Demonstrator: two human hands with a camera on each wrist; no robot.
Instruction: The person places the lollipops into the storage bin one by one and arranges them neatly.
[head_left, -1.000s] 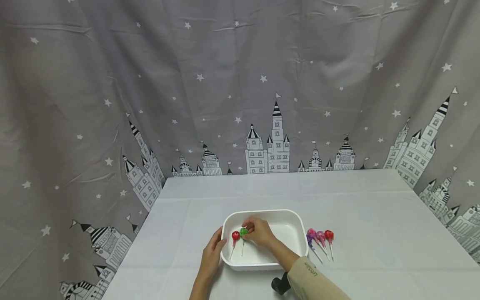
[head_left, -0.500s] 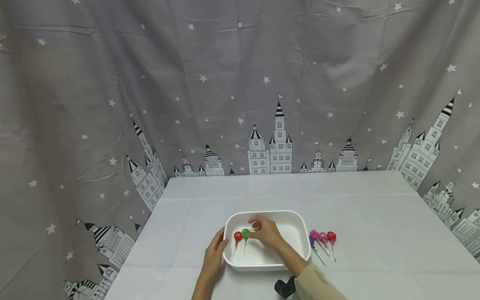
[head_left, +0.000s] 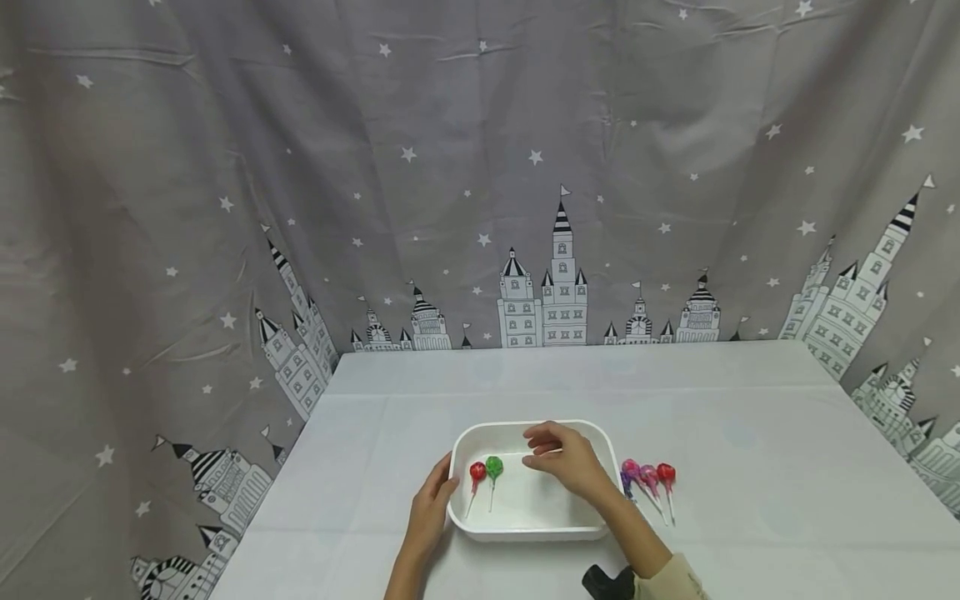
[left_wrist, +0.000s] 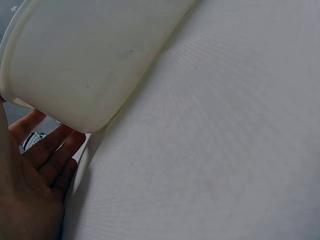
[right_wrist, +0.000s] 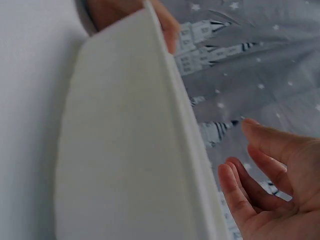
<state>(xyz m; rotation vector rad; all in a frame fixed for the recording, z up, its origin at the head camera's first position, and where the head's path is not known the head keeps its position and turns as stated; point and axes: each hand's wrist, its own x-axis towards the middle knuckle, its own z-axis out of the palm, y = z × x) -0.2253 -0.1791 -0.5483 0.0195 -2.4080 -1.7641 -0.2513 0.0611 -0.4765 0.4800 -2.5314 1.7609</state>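
head view: compared with half a second ago, we see the right hand [head_left: 566,458] clear of the green lollipop [head_left: 494,467], fingers loosely parted, holding nothing, towards two o'clock over the white tray [head_left: 532,535]. so the green one lies free near ten o'clock inside, just beside the red lollipop [head_left: 477,472]; the left hand [head_left: 431,505] grips the tray at nine, while the other lollipops [head_left: 648,475] lie outside at three on the worktop [head_left: 750,442].

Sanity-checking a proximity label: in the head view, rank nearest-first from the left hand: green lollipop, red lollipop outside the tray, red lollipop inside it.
From the left hand:
1. Inner red lollipop: in the white tray, near its left end.
2. Green lollipop: just right of that.
3. Outer red lollipop: past the tray's right end.
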